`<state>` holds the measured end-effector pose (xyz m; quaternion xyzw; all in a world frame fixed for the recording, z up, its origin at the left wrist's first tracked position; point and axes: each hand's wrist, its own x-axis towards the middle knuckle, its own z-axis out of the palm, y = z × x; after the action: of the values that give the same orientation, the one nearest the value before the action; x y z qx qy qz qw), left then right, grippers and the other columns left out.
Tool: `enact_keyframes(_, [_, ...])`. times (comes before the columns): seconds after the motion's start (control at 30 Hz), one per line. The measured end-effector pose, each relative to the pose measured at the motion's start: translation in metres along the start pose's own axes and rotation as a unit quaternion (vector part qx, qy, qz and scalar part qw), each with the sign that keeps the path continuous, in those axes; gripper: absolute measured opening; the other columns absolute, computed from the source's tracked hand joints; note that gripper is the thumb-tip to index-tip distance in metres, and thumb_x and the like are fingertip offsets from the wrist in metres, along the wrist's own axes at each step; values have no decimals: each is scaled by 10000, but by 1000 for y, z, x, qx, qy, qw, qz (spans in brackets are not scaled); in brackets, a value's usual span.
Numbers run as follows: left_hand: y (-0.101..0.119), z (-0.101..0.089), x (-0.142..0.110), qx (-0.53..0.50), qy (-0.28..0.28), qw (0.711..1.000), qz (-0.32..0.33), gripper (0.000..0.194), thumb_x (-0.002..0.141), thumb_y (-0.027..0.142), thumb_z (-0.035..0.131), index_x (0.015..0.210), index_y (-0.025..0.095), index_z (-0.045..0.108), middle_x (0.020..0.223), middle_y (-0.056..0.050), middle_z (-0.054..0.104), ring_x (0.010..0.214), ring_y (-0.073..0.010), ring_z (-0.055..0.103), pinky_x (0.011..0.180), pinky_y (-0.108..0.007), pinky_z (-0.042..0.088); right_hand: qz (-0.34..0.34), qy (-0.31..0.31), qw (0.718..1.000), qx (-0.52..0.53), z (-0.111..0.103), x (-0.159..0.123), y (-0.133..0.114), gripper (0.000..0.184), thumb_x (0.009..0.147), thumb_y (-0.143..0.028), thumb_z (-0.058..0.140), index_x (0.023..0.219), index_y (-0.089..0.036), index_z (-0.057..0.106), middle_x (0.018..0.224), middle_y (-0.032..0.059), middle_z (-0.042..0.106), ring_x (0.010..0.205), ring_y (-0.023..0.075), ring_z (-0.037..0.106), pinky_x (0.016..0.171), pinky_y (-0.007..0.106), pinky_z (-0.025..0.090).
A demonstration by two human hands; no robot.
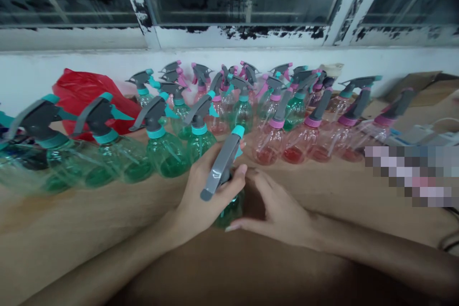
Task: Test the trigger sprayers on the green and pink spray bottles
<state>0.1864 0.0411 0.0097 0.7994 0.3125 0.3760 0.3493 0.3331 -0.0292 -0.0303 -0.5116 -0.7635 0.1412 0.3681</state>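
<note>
A green spray bottle (231, 208) with a grey and teal trigger head stands at the table's near middle, in front of the rows. My left hand (202, 191) is closed round its neck, just under the spray head, with the thumb across the near side. Lower down, my right hand (281, 210) curves round the right side of the body, thumb in front and fingers behind. My hands cover much of the bottle. Just beyond my left hand are green spray bottles (168, 155); pink spray bottles (267, 146) stand beyond my right hand.
More spray bottles with pink or teal collars crowd the back of the wooden table (143, 220). Behind the left row sits a red plastic bag (89, 91). A cardboard box (423, 88) is at the back right, near a blurred-out patch. Windows line the wall.
</note>
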Motion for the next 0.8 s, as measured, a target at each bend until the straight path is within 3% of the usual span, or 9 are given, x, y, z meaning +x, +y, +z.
enact_keyframes(0.13, [4, -1, -1, 15, -9, 1000, -12, 356, 821, 336, 562, 1164, 293, 475, 988, -6, 645, 850, -181, 640, 742, -311, 536, 11, 49, 999, 11, 8, 10, -17, 620, 705, -510, 660, 1167, -173, 421, 1112, 121, 567, 1049, 260, 541, 864, 409, 472])
enact_keyframes(0.27, [5, -8, -1, 44, -35, 998, 23, 461, 803, 351, 596, 1225, 290, 422, 1176, -20, 578, 1034, -208, 573, 912, -353, 461, -9, 69, 997, -26, 11, 13, -22, 457, 774, -454, 601, 1095, -168, 446, 1022, 114, 584, 979, 263, 551, 818, 426, 467])
enact_keyframes(0.4, [-8, -21, -9, 98, -66, 993, 25, 646, 760, 384, 641, 1303, 263, 314, 1282, -56, 493, 1149, -253, 488, 994, -418, 384, 8, 56, 994, -89, 0, 15, -18, 363, 793, -433, 587, 1008, -165, 473, 958, 91, 586, 919, 247, 553, 775, 399, 467])
enact_keyframes(0.53, [-30, -32, -28, 74, -62, 995, -18, 478, 845, 392, 533, 1259, 255, 339, 1319, -60, 449, 1203, -231, 447, 1002, -401, 388, 19, 70, 982, -172, -14, 23, -7, 472, 772, -516, 587, 1049, -147, 489, 1030, 115, 556, 1022, 279, 504, 849, 430, 443])
enact_keyframes(0.67, [-45, -43, -52, 101, -86, 986, -101, 308, 864, 428, 486, 1140, 304, 431, 1241, -25, 517, 1062, -225, 557, 906, -414, 465, 38, 70, 978, -190, -21, 38, 6, 438, 745, -509, 624, 999, -164, 536, 1092, 108, 533, 1085, 278, 484, 900, 433, 433])
enact_keyframes(0.8, [-48, -56, -72, 161, -120, 972, -125, 255, 862, 462, 457, 1079, 329, 469, 1091, 1, 608, 949, -240, 614, 788, -406, 510, 75, 81, 976, -185, -20, 54, 17, 459, 732, -484, 652, 1041, -167, 531, 1047, 108, 563, 1031, 290, 532, 838, 455, 467])
